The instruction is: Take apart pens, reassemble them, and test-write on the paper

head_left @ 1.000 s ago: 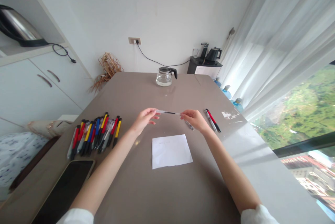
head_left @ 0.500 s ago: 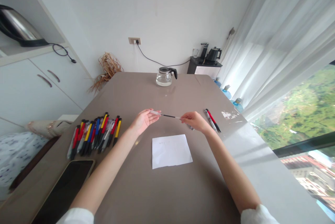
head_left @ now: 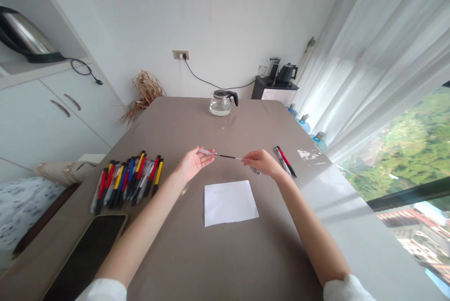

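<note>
- From the head view, your right hand (head_left: 260,162) pinches the right end of a slim rod, apparently a pen refill (head_left: 227,156), between thumb and fingers.
- Your left hand (head_left: 191,165) is palm-up with fingers spread, the rod's whitish end lying against them; you cannot tell whether the thumb clamps it.
- The rod spans both hands, beyond the far edge of the white paper (head_left: 230,209).
- You appear to be at a two-handed handling step; the next move calls for a light, steady grip, keeping the right knuckles off the clear pen part (head_left: 256,170) just beside them.
</note>
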Demonstrator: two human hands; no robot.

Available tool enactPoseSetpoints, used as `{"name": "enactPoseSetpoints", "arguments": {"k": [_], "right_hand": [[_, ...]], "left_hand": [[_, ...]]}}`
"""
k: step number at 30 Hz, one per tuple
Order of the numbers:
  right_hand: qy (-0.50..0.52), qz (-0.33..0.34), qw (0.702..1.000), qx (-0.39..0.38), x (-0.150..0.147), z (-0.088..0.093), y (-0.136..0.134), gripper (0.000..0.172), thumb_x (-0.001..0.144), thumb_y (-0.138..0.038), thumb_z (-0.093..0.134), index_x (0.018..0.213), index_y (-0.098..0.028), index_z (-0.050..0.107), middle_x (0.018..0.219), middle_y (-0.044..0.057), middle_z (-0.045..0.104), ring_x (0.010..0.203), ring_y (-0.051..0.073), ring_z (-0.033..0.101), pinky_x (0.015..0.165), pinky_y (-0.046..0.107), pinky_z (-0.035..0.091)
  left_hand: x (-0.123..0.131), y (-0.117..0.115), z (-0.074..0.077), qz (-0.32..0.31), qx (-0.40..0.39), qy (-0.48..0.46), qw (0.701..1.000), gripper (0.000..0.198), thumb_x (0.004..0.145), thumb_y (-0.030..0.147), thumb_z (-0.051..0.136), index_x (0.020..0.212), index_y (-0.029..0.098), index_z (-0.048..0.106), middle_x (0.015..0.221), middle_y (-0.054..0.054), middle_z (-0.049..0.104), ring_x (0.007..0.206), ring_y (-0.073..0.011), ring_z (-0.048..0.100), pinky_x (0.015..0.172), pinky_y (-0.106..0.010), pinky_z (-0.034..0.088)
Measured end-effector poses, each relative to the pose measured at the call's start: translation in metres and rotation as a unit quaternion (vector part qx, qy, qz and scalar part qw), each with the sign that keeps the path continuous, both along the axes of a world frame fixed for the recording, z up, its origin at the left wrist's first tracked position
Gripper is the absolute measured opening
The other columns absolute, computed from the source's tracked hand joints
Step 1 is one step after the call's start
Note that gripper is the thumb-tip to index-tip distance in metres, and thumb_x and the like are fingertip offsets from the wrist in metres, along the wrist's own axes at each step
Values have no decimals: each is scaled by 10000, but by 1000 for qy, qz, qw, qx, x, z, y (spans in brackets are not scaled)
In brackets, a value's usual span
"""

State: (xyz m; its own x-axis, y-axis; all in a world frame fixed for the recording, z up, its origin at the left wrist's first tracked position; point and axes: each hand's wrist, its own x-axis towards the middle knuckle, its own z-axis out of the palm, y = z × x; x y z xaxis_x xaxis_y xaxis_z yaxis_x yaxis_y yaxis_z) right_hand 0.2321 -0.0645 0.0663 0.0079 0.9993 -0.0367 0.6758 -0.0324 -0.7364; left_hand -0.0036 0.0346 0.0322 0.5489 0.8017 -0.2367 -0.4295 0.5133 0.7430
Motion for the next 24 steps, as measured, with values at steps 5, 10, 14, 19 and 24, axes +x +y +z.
{"name": "enactPoseSetpoints", "arguments": {"k": [5,10,14,19,24], "right_hand": [[2,-8,1000,-18,3,2,0,285,686,-389,502,736,-163,668,638,22,632,534,120,526,472,204,364],[-54,-63,997,1,7,6,-2,264,708,-368,489,743,-178,669,681,35,645,603,139,561,532,208,383],[-206,-120,971,-17,-2,3,-4,226,712,-346,490,723,-203,665,696,62,644,678,178,578,559,231,376],[-342,-126,926,-96,-19,-10,-1,171,685,-247,492,748,-192,641,749,81,634,712,211,586,559,260,374],[-374,-86,912,-147,-23,-17,2,176,653,-235,526,793,-181,619,789,82,629,745,225,589,563,268,386]], "left_hand": [[0,0,-1,11,2,1,1000,159,820,225,359,759,136,476,898,-114,617,889,-202,592,797,-365,459],[0,0,0,29,9,20,999,82,778,190,461,728,127,475,851,-105,623,861,-202,602,786,-346,474],[0,-1,1,34,21,28,999,121,702,33,508,771,126,476,828,-83,625,850,-195,607,792,-347,476],[0,-1,-3,25,32,27,999,221,682,-29,503,819,134,443,851,-84,612,865,-206,602,790,-352,476],[1,-2,-5,13,48,32,998,230,695,-14,509,831,146,414,871,-74,597,867,-210,602,800,-362,468]]}}
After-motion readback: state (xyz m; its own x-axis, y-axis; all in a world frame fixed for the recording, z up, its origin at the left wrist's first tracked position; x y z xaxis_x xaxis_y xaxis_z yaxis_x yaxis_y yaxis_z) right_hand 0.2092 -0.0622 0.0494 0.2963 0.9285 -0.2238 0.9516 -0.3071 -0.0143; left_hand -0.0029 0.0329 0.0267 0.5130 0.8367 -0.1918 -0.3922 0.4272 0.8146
